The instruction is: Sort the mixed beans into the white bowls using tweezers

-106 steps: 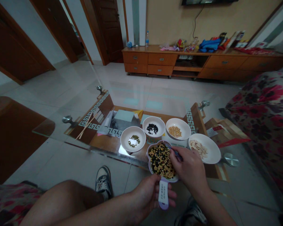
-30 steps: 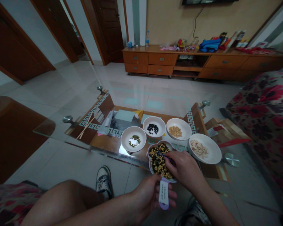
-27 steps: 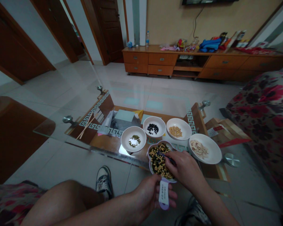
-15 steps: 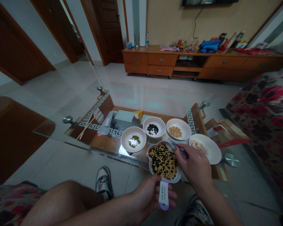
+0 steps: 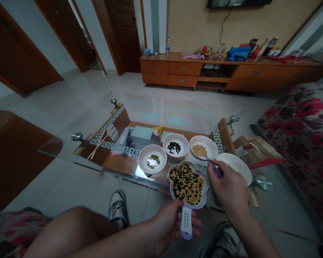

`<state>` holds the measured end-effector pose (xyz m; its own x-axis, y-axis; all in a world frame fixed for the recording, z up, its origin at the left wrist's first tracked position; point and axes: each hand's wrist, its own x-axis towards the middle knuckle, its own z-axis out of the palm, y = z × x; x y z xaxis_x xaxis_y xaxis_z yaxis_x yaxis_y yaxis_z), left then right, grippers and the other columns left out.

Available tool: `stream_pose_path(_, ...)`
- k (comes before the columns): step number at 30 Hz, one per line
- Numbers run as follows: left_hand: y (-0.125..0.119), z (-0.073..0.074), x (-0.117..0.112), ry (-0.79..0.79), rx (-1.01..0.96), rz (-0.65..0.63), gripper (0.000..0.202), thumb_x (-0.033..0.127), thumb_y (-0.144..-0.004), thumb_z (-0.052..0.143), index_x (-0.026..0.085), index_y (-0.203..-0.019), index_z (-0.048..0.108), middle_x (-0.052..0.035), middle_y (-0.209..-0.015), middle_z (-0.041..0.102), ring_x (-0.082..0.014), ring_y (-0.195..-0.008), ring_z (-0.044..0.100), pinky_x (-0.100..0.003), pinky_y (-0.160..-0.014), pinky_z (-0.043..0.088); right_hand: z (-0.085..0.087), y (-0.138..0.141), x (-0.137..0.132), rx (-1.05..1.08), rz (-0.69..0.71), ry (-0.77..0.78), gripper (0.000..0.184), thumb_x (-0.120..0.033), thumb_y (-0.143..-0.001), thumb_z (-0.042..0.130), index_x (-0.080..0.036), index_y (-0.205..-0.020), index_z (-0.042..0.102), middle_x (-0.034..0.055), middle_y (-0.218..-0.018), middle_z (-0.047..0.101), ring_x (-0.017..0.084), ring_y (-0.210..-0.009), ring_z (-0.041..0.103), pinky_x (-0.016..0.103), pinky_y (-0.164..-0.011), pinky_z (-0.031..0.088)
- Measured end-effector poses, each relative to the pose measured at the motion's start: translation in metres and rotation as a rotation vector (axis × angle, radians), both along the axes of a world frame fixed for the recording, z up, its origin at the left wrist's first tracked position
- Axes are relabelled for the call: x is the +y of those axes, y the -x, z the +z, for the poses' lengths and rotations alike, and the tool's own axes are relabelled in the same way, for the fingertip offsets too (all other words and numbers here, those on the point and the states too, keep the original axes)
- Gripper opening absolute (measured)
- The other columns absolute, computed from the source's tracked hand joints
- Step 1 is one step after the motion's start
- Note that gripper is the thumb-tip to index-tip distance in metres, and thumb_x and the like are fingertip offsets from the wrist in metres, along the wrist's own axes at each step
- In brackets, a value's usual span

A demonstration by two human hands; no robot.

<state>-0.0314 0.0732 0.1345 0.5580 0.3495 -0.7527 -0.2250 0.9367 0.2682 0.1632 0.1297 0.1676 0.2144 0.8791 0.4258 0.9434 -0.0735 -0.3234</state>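
Note:
My left hand (image 5: 169, 225) is closed round the lilac handle of a flower-shaped dish (image 5: 187, 183) filled with mixed black, green and yellow beans, held at the near edge of the glass table (image 5: 78, 125). My right hand (image 5: 230, 188) pinches thin blue tweezers (image 5: 210, 165), whose tips reach into the white bowl of yellow beans (image 5: 204, 147). Other white bowls hold black beans (image 5: 176, 144) and green beans (image 5: 152, 158). A white plate (image 5: 238, 165) lies partly behind my right hand.
Under the glass top lie chopsticks (image 5: 98, 142), papers and a cardboard box (image 5: 254, 152). A floral sofa (image 5: 304, 132) stands to the right. A wooden cabinet (image 5: 231, 73) with clutter runs along the far wall. My bare knee (image 5: 72, 229) and a shoe (image 5: 118, 208) are below.
My right hand lifted the tweezers out of the mixed-bean dish and moved them up and right to the yellow-bean bowl. The left hand kept the dish still.

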Motion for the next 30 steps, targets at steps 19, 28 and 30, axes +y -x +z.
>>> stream_pose_path(19,-0.001,0.005,0.003,0.014,0.004,0.006,0.052,0.036,-0.100,0.026,0.004,-0.100,0.066,-0.0156,-0.090,0.072,-0.0185,-0.066,0.069,-0.028,-0.067,0.045,-0.013,0.003,-0.003,0.067,0.365,0.150,0.024,-0.031,-0.092,0.053,-0.020,-0.092,0.074,0.0055,-0.079,0.077,0.020,-0.066,0.068,0.032,-0.065,0.044)
stream_pose_path(28,-0.002,0.007,0.006,-0.007,0.038,0.015,0.048,0.033,-0.098,0.027,0.004,-0.099,0.065,-0.0118,-0.082,0.068,-0.0173,-0.059,0.064,-0.028,-0.063,0.042,-0.010,0.005,-0.002,0.087,0.366,0.215,0.024,-0.029,-0.090,0.052,-0.020,-0.089,0.074,0.0046,-0.072,0.075,0.018,-0.058,0.065,0.030,-0.060,0.041)
stream_pose_path(30,-0.004,0.006,0.006,-0.028,0.044,0.027,0.047,0.032,-0.096,0.027,0.005,-0.096,0.065,-0.0097,-0.077,0.065,-0.0165,-0.056,0.062,-0.028,-0.061,0.041,-0.011,0.005,-0.003,0.066,0.377,0.206,0.023,-0.029,-0.090,0.052,-0.021,-0.088,0.073,0.0045,-0.072,0.075,0.019,-0.060,0.066,0.031,-0.062,0.041)
